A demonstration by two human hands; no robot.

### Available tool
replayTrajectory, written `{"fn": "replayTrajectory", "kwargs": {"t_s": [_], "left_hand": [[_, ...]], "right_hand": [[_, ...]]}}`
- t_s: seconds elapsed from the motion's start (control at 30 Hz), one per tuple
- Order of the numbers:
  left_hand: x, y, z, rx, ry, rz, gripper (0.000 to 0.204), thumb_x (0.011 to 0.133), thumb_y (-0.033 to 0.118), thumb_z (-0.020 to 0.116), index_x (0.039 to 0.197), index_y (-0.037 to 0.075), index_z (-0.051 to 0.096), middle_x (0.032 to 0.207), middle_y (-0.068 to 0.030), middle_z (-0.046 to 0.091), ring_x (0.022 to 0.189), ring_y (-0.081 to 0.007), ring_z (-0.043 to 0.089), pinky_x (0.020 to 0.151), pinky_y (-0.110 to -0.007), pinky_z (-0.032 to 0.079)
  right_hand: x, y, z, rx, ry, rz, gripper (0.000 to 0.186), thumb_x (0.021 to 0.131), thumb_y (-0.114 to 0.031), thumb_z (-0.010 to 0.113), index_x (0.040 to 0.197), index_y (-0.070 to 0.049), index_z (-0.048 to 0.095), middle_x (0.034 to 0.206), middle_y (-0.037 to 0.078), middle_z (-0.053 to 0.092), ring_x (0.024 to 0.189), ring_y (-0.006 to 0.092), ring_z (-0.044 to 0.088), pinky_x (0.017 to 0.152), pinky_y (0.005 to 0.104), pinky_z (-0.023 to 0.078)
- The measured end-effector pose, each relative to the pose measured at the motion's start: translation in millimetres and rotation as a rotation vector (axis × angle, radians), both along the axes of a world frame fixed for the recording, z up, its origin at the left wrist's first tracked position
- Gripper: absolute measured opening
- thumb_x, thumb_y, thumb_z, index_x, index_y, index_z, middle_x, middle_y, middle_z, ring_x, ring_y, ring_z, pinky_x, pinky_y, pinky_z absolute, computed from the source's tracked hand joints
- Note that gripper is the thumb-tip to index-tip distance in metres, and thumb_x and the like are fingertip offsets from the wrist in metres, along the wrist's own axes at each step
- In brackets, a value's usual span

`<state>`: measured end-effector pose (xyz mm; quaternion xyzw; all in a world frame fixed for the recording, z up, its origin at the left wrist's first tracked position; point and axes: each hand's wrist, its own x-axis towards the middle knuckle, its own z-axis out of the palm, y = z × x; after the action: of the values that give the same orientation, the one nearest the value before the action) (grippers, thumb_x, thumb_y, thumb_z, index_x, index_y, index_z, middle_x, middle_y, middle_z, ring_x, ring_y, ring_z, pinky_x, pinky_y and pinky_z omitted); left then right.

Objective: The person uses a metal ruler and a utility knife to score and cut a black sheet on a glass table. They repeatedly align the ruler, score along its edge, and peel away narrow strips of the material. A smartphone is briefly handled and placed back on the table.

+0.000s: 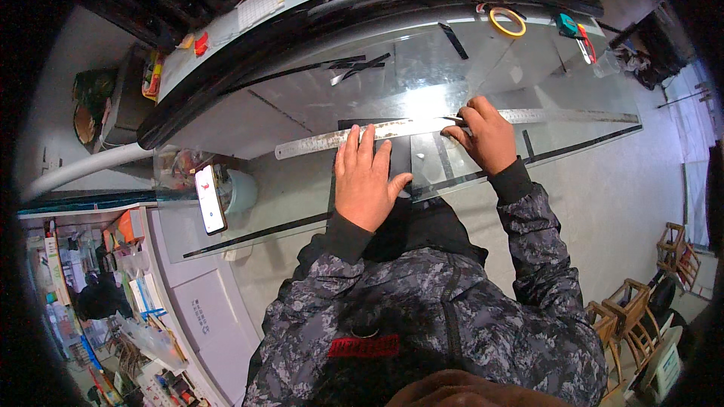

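Think of a clock around the two hands. A long metal ruler (pixel 324 142) lay over the glass tabletop (pixel 294 203), one end at nine o'clock and the other at three. The left hand (pixel 366 185) was flat with its fingers spread; it gripped nothing, but pressed on the ruler and the dark sheet (pixel 401 167) under it. The right hand (pixel 489 136) pinched a small dark tool (pixel 453 118) tight at the ruler's edge. The tip was too small to see well, so it may have been a blade or a marker.

The step looked like making a straight line or cut along the ruler. The next move seemed to call for a still left hand and a steady pull with the tool kept close to the metal.

Between eight and nine o'clock, a pale round tub (pixel 243 193) looked to sit under the glass, next to a phone (pixel 210 198). I could not tell what was in the tub. Far off at eight o'clock, a shelf (pixel 79 216) was crammed with small things, and a black bag-like lump (pixel 102 298) was among them.
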<state>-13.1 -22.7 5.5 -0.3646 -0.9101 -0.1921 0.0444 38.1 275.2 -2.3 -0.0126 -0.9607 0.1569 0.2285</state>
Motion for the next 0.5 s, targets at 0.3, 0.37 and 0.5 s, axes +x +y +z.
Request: {"fn": "replayTrajectory", "kwargs": {"t_s": [0.3,0.37,0.5], "left_hand": [[-0.6,-0.5,-6.0,0.029,-0.022,0.002,0.069,0.105,0.046,0.079,0.160,0.007,0.062,0.181,-0.0252,0.042,0.169,-0.0507,0.033,0.137,-0.066,0.025],[0.3,-0.2,-6.0,0.012,-0.027,0.007,0.071,0.108,0.048,0.076,0.164,0.008,0.060,0.182,-0.0254,0.040,0.170,-0.0515,0.032,0.138,-0.067,0.023],[0.3,1.2,-7.1,-0.023,-0.025,0.017,0.074,0.109,0.050,0.074,0.168,0.010,0.057,0.183,-0.0252,0.038,0.169,-0.0517,0.032,0.137,-0.069,0.023]], "right_hand": [[9.3,-20.1,0.9,-0.009,-0.017,-0.100,0.046,0.092,-0.042,0.094,0.096,-0.006,0.066,0.103,0.010,0.063,0.090,0.0359,0.071,0.072,0.0480,0.058],[11.1,-23.8,2.1,-0.011,-0.010,-0.116,0.046,0.091,-0.042,0.094,0.094,-0.006,0.064,0.101,0.011,0.062,0.090,0.0359,0.070,0.072,0.0486,0.058],[13.0,-25.1,3.1,-0.011,0.001,-0.113,0.046,0.092,-0.042,0.093,0.094,-0.006,0.064,0.101,0.012,0.061,0.089,0.0359,0.069,0.072,0.0483,0.058]]}}
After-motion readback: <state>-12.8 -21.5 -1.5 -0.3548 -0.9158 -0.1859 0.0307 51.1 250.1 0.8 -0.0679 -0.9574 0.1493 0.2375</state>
